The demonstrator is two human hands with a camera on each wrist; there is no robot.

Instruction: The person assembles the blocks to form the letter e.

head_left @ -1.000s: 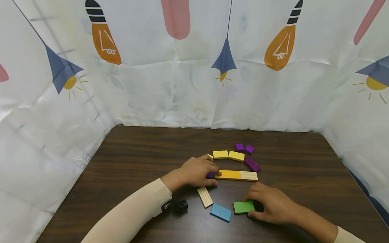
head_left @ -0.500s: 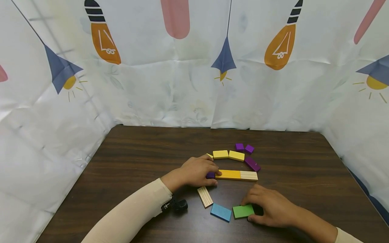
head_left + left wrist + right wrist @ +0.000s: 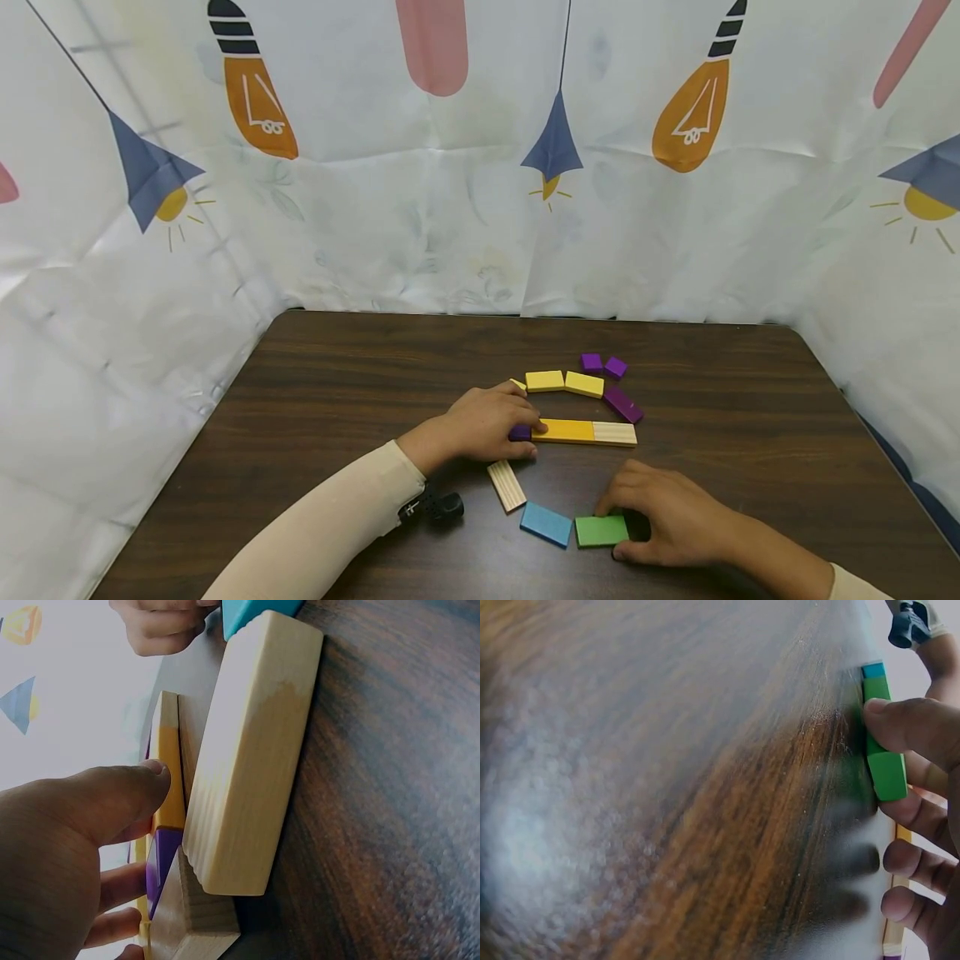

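Observation:
My right hand (image 3: 667, 515) pinches a green block (image 3: 602, 532) lying on the table, thumb on the near side and fingers on the far side. Beside its left end lies a blue block (image 3: 546, 524), and a plain ridged wooden block (image 3: 507, 487) slants away from that one. My left hand (image 3: 491, 425), fingers loosely spread, rests at the left end of a row: a dark purple block (image 3: 520, 433), an orange block (image 3: 566, 430) and a plain wooden block (image 3: 615, 434). In the left wrist view another plain wooden block (image 3: 195, 915) appears below the hand, hidden from the head view.
Behind the row, yellow blocks (image 3: 544, 382) curve round to a long purple block (image 3: 622, 405). Two small purple blocks (image 3: 591, 363) sit farther back. The dark wooden table (image 3: 360, 367) ends at a printed cloth curtain (image 3: 420, 217).
My right hand has drawn the green block slightly toward me and turned it a little; its left end is now close to the blue block. The left hand stays still.

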